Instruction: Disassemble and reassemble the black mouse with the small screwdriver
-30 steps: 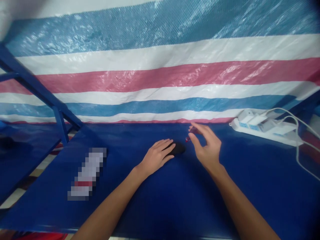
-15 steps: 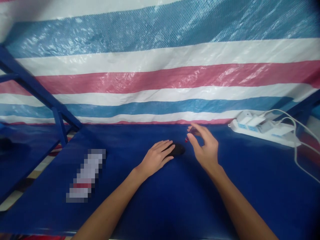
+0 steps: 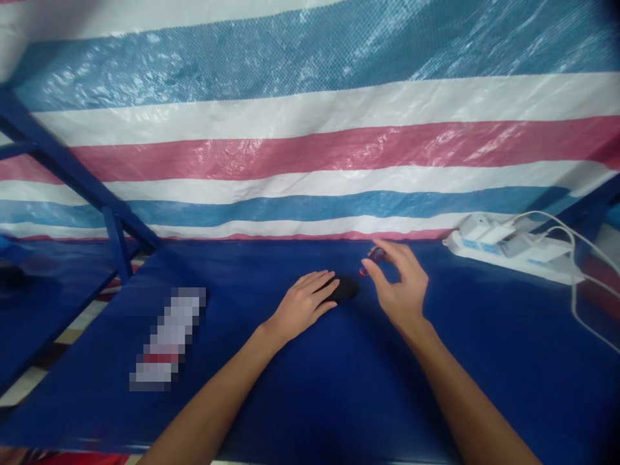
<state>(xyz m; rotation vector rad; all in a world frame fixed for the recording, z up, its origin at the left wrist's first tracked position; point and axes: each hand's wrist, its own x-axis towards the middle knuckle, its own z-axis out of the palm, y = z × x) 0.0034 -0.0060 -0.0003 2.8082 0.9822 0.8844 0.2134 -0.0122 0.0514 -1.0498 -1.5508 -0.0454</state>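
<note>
On the blue tabletop (image 3: 310,400) lies a black oval thing that looks like a computer mouse (image 3: 346,289). My left hand (image 3: 306,302) is around its left end, fingers over the top and far side and thumb along the near side. Just above and right of the mouse, my right hand (image 3: 402,281) pinches a small dark red-purple object (image 3: 376,254) between thumb and fingers. A bright red tip shows at its lower left end. Its exact kind is too small and partly covered to tell.
A white power strip (image 3: 513,258) with plugs and white cables stands at the back right. A blurred pale strip with a red band (image 3: 169,336) lies on the left. A striped plastic sheet (image 3: 290,155) hangs behind, and a blue metal frame (image 3: 116,242) rises at the left.
My right hand has shifted slightly to the right and turned a little, so more of the small dark red-purple object shows. My left hand stays on the mouse.
</note>
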